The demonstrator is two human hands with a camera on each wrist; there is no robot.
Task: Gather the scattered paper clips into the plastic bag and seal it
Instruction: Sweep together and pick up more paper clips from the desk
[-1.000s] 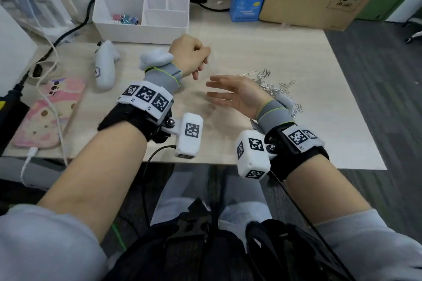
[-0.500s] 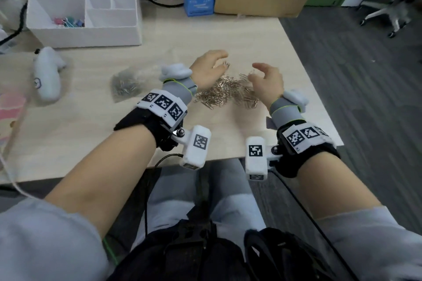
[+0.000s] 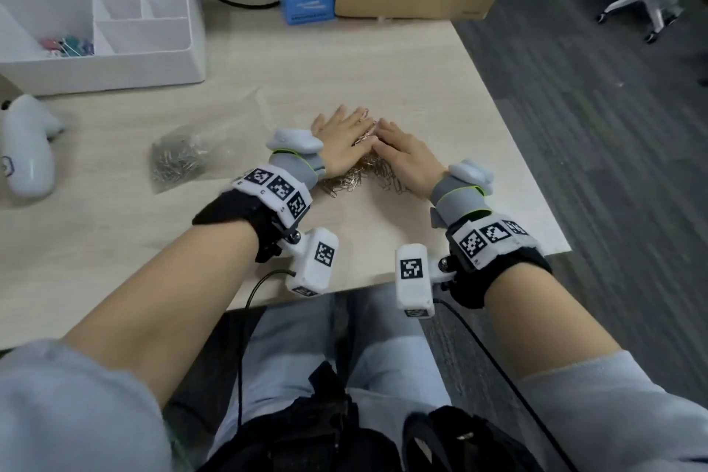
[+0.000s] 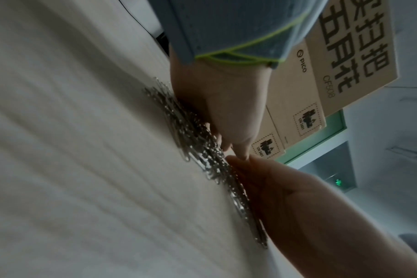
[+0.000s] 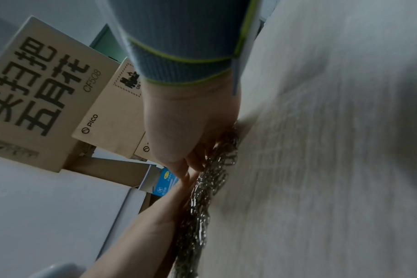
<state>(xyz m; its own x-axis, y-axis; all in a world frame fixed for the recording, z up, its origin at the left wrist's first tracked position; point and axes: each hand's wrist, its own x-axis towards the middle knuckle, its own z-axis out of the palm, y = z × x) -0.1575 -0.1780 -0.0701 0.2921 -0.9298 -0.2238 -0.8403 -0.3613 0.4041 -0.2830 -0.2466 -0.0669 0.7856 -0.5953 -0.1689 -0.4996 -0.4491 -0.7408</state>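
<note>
Head view showed both hands down flat on the loose clips near the table's right edge — the left hand and right hand lay side by side, fingers straight, fingertips almost touching, palms pressing the pile. Half a second before, those hands had been raised and apart, cupped round either end of a wider spread; a second before, they were over bare table further left. So the sweep had closed: the clips were now drawn into one tight heap beneath the palms, with a fringe still showing at the near side.

From the wrist views the heap lay squeezed between palm and table, the right hand's thumb meeting the left hand's fingers.

The bag sat well apart to the left, lying slack, its mouth apparently unsealed, with a dark clump of clips already inside. I judged the gathering nearly done — next would come scooping the heap up and carrying it over to the bag. A few strays could slip out.
</note>
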